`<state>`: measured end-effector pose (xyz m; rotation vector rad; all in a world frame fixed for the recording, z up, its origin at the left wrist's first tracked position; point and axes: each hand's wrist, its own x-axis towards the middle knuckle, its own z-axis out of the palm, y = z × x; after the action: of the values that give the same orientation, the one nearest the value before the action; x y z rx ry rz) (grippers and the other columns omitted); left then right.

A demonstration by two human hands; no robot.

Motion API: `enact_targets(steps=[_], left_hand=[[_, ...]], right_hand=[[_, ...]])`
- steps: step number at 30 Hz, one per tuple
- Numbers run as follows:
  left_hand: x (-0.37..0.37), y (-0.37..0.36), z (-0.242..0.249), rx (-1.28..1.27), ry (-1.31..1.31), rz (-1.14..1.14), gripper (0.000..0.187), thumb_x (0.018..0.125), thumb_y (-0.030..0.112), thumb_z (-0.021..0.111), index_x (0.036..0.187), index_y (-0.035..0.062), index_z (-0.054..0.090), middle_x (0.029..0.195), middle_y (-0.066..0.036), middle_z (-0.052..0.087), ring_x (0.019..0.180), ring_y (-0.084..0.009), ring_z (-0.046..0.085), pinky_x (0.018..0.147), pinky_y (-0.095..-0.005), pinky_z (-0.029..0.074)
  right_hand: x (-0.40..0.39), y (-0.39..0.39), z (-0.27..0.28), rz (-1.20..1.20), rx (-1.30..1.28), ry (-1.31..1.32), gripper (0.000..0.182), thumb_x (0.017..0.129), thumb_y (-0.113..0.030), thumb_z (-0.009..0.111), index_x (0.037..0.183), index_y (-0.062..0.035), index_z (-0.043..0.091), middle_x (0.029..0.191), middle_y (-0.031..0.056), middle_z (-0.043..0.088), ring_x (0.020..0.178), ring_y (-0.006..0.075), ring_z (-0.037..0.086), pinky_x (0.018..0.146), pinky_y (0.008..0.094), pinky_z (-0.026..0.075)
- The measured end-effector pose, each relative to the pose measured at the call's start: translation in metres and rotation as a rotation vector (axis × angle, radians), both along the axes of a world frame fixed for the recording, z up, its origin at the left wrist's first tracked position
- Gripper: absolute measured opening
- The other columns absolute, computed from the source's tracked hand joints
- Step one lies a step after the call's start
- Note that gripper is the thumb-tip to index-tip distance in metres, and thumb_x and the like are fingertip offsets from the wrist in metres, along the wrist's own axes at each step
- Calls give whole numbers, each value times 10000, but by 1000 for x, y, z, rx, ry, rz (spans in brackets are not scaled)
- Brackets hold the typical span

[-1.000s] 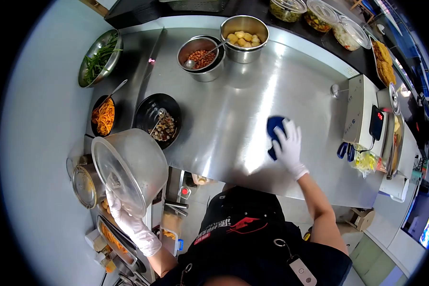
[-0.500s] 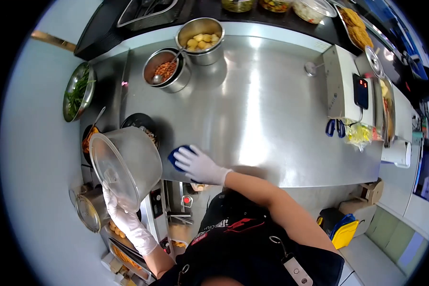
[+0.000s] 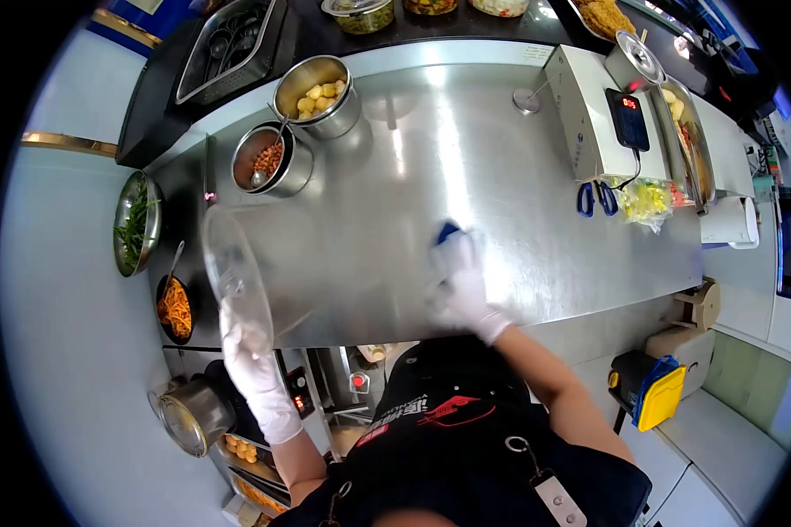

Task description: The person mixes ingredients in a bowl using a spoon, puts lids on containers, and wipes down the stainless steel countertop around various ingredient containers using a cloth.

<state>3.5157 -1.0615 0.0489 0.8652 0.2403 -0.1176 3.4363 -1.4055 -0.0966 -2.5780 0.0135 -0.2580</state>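
My left hand, in a white glove, grips the lower edge of a large clear plastic tub. The tub is tipped on its side above the left part of the steel counter, its see-through body smeared by motion. Near the middle of the counter, my right hand, also gloved, presses on a dark blue cloth. That hand is blurred, and most of the cloth is hidden beneath it.
Steel pots of peanuts and peeled potatoes stand at the back left. Greens fill a bowl beyond a black dish of orange strips. On the right are blue-handled scissors and a white box with a red display.
My right hand has slid the blue cloth rightward and away from me along the counter. My left hand has shifted the tub slightly right, uncovering the dish of orange strips. The view has turned.
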Motion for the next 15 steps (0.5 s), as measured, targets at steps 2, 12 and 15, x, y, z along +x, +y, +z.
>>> enact_targets(steps=[2,12,15], left_hand=[[8,-20,-10,-40,84,-30,502,824,0,563,1318,36,487,1241,-88,565,899,-125,644,754,-226,569],[10,-161,-57,206,143,-201,546,821,18,537,1361,46,459,1218,-31,580,840,-84,607,630,-184,488],[-17,-242,-40,374,189,-93,514,853,-13,477,1365,11,445,1056,-28,600,696,-69,535,513,-194,381]], right_hand=[[3,55,15,398,145,50,637,643,-327,735,1185,-69,521,1255,172,435,1264,374,345,1106,500,232],[-2,-27,3,-488,1961,-41,388,935,-75,422,1316,-63,494,1066,44,611,896,174,590,786,273,484],[0,-40,49,-680,1959,-99,480,997,-268,416,1422,-52,371,1267,62,530,1073,145,522,923,262,413]])
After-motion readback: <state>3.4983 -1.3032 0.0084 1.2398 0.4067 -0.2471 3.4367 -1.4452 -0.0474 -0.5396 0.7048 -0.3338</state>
